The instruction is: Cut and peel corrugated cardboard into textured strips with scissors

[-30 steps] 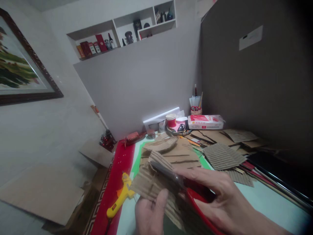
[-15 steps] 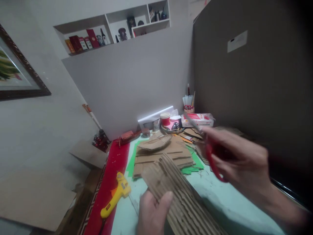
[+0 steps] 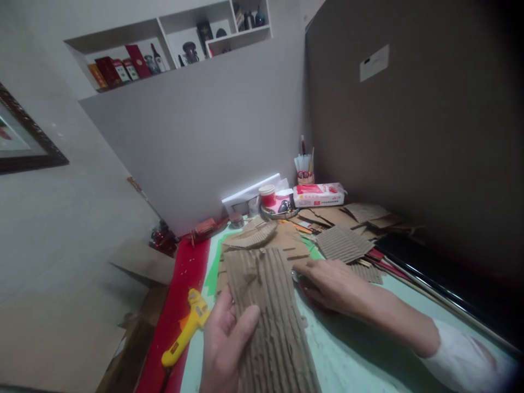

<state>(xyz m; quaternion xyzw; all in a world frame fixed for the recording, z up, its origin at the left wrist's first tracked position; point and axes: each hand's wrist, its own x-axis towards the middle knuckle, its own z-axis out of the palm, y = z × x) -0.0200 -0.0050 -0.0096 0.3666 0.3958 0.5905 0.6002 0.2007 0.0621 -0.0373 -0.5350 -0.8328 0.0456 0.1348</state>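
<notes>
My left hand (image 3: 229, 341) grips a long strip of corrugated cardboard (image 3: 274, 322) by its left edge, thumb on top. Its ridged face is turned up toward me. My right hand (image 3: 333, 284) is at the strip's right side, fingers closed around red-handled scissors (image 3: 313, 300). Most of the scissors are hidden by the hand, and I cannot make out the blades' position. Behind the strip lie a flat cardboard panel (image 3: 292, 243) with small strips on it and a curved cardboard piece (image 3: 251, 234). Green sheet (image 3: 213, 267) shows under the panel.
A yellow glue gun (image 3: 186, 327) lies on the red cloth (image 3: 159, 333) at left. Cardboard scraps (image 3: 344, 243) and a black glossy object (image 3: 429, 278) are at right. At the back stand a paper cup (image 3: 267, 195), a tissue pack (image 3: 319, 195) and a pen holder (image 3: 305, 177).
My right hand has lowered the scissors from the air to the strip's right edge. My left hand has turned the strip more upright and shifted left. The camera view has shifted right.
</notes>
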